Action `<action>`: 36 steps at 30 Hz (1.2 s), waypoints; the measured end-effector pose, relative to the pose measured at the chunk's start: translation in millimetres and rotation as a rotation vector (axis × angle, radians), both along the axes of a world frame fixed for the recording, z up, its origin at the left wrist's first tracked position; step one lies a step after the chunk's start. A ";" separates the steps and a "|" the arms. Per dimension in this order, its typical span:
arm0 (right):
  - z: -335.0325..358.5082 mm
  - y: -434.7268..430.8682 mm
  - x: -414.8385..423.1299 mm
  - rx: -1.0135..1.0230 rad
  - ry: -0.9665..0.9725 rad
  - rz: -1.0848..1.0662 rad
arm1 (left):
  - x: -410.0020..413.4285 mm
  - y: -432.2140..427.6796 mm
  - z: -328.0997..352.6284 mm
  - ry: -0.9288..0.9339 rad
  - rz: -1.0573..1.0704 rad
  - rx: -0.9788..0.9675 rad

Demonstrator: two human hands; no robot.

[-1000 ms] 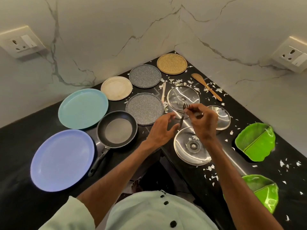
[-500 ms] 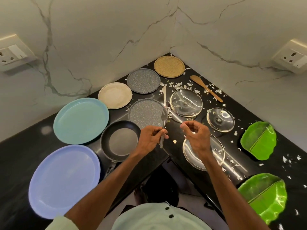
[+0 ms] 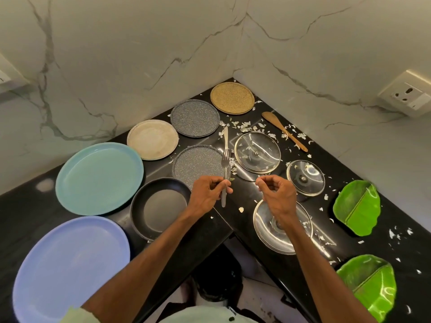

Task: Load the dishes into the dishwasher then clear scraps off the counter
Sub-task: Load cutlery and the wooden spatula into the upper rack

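Pinching a fork (image 3: pixel 225 164) by its handle, the left hand (image 3: pixel 207 194) hovers above the surface (image 3: pixel 245 197), whose inner corner edge lies at 6 o'clock. Its tines point to 12, by a speckled plate (image 3: pixel 198 164). The right hand (image 3: pixel 277 194), at the fork's 3 o'clock, is curled and empty.

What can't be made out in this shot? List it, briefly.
Dishwasher: nowhere in the head view.
Frying pan handle: hidden under the left forearm.
Nearest glass lid: partly covered by the right hand and wrist.
Right fingertips: too small to tell whether they pinch a scrap.
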State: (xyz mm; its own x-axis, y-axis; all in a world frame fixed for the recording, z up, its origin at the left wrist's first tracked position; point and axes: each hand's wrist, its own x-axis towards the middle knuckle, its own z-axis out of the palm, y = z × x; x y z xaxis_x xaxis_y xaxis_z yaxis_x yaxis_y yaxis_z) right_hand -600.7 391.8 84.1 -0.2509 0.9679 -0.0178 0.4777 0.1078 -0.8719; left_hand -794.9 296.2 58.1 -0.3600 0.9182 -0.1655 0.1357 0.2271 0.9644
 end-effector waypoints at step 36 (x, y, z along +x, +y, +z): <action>-107.5 211.1 -240.3 0.170 -0.809 0.280 | -79.6 51.5 -21.7 0.001 0.134 -0.064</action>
State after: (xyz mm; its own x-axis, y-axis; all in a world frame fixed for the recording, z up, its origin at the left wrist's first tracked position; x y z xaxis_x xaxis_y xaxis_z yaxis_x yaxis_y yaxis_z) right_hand -841.0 602.9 -23.5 -0.4524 0.8784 -0.1542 0.8798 0.4113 -0.2384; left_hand -874.5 347.7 36.3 -0.4787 0.8494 -0.2222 0.1007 0.3045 0.9472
